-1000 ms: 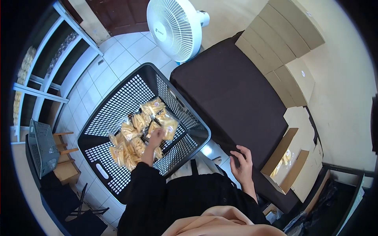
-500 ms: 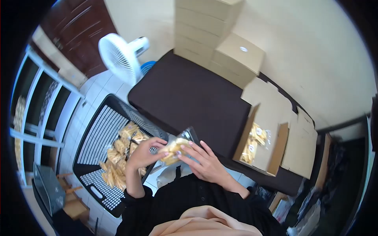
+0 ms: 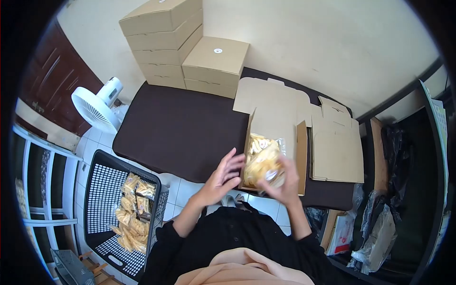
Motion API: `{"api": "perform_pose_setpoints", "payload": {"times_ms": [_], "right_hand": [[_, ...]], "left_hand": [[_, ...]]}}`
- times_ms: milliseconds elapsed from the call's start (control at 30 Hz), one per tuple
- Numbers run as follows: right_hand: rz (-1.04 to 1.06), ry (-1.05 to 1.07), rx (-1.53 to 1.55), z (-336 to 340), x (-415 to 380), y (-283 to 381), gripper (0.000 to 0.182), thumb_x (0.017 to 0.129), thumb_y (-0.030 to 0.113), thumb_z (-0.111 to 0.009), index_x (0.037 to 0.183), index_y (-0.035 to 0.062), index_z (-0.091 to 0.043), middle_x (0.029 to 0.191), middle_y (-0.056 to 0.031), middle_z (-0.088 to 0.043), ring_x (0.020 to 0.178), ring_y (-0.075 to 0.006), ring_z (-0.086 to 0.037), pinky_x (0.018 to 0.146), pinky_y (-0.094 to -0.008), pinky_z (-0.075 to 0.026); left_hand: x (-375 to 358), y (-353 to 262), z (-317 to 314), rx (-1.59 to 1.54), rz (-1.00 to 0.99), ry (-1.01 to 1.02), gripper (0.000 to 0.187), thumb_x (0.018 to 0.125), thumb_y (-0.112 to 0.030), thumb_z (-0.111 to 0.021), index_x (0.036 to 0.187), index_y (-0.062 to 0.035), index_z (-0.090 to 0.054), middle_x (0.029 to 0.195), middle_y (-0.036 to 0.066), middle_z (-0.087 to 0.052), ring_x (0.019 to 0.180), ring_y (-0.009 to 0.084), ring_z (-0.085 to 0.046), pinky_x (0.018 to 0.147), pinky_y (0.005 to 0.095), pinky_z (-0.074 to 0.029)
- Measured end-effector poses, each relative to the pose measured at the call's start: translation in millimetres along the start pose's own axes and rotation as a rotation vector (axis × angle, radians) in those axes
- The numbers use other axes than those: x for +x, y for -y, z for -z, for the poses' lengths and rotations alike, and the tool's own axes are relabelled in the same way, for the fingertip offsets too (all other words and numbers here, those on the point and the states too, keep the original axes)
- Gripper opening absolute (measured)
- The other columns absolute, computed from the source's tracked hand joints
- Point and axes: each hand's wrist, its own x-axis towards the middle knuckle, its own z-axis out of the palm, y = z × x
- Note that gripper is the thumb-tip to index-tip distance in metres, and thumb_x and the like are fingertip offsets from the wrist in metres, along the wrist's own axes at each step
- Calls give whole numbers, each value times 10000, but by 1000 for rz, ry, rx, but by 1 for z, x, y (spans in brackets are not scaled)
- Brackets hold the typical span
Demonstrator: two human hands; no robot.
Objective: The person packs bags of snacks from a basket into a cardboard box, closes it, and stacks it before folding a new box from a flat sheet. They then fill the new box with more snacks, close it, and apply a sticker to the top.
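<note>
My right hand (image 3: 286, 184) grips a clear packet of pale yellow snack sticks (image 3: 264, 164) with a round white label, slightly blurred, over the open cardboard box (image 3: 301, 147). Other snack packets (image 3: 258, 141) lie inside the box, partly hidden behind the held one. To the left of the box, my left hand (image 3: 216, 183) has its fingers apart and holds nothing. A black plastic basket (image 3: 104, 178) on the floor at left contains several more packets (image 3: 128, 216).
Closed cardboard boxes (image 3: 161, 57) are stacked at the back of the dark-covered table (image 3: 175, 128). Flattened cartons (image 3: 337, 149) lie right of the open box. A white fan (image 3: 97, 109) stands beyond the table's left end, and plastic bags (image 3: 380, 232) sit at lower right.
The view has swung right. My hands have gone from beside the basket to the open box; the packet, earlier between both hands, is now in my right hand only. My left hand has let go.
</note>
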Motion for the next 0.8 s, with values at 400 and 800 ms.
{"api": "perform_pose_setpoints", "payload": {"times_ms": [400, 800], "right_hand": [[-807, 302, -399, -10, 18, -99, 771, 744, 336, -632, 1315, 15, -225, 1199, -254, -340, 1090, -416, -410, 880, -443, -396], [-475, 502, -636, -39, -15, -132, 771, 808, 577, -393, 1363, 75, -206, 1409, -227, -99, 1308, -373, -87, 1041, -485, -129]], "left_hand": [[94, 96, -56, 1421, 31, 285, 796, 789, -597, -428, 1331, -38, -259, 1415, 175, -136, 1319, 314, -96, 1042, 506, -105], [81, 105, -55, 1641, 60, 328, 809, 769, -627, -416, 1336, -67, -275, 1414, 171, -153, 1324, 305, -83, 1051, 496, -78]]}}
